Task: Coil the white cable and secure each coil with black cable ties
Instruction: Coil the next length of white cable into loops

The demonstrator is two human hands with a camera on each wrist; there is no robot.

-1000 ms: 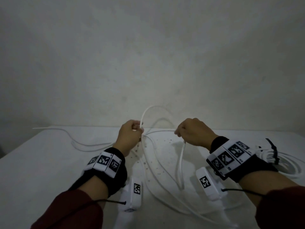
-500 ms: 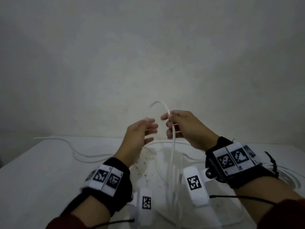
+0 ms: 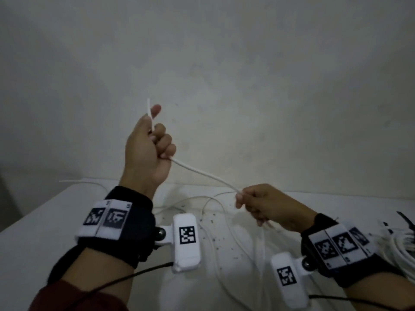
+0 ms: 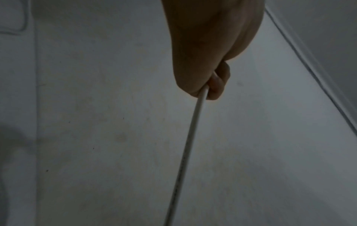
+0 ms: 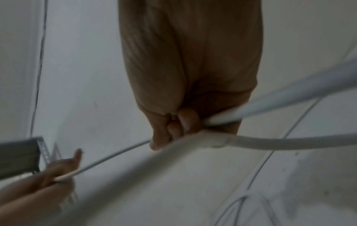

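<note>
A thin white cable (image 3: 203, 173) runs taut between my two hands above the white table (image 3: 40, 232). My left hand (image 3: 152, 144) is raised high and grips the cable near its free end, which sticks up past the thumb. In the left wrist view the cable (image 4: 193, 130) leaves the left hand (image 4: 210, 85) downward. My right hand (image 3: 253, 202) is lower, just above the table, and pinches the cable; the right wrist view shows its fingers (image 5: 173, 130) curled round the cable (image 5: 270, 140). More cable lies in loose loops (image 3: 224, 221) on the table.
A bundle of coiled white cable (image 3: 404, 245) lies at the right edge with black cable ties (image 3: 406, 218) beside it. Small dark specks dot the table between my hands. A plain wall stands close behind the table.
My left hand has taken hold of the cable end and risen up and to the left. My right hand has slid down the cable toward the table, drawing it taut.
</note>
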